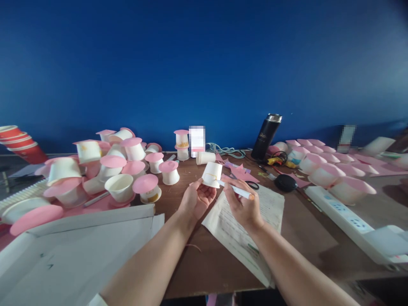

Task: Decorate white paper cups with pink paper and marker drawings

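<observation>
Head view. The left hand (200, 199), fingers curled below and thumb at the side, grips a tilted white paper cup (212, 173) whose wall bears a yellow-brown outline; the right hand (244, 205) has its fingers closed around a white marker (237, 190) with an orange end, the tip at the cup's wall, contact being too fine to judge. Beneath the right fingers lies a paper sheet (228, 228) with rows of writing, some green, too blurred to read. Beyond them and to the right leans a black vacuum flask (266, 137) with a silver top, its small lettering illegible. Just beyond the left fingers a plain paper cup (205, 158) lies on its side. Well to their left, an upright open cup (119, 188) shows its pale interior among a heap of cups joined to pink paper discs (145, 183); at the far left leans a nested stack of red paper cups (19, 143). To the right of the right fingers are a round black case (285, 182) and a white power strip (339, 208). Brown tabletop (199, 265) extends from the left fingers to the near edge, between the sheet and a white cardboard tray (95, 250), whose raised wall stands left of the forearm.
</observation>
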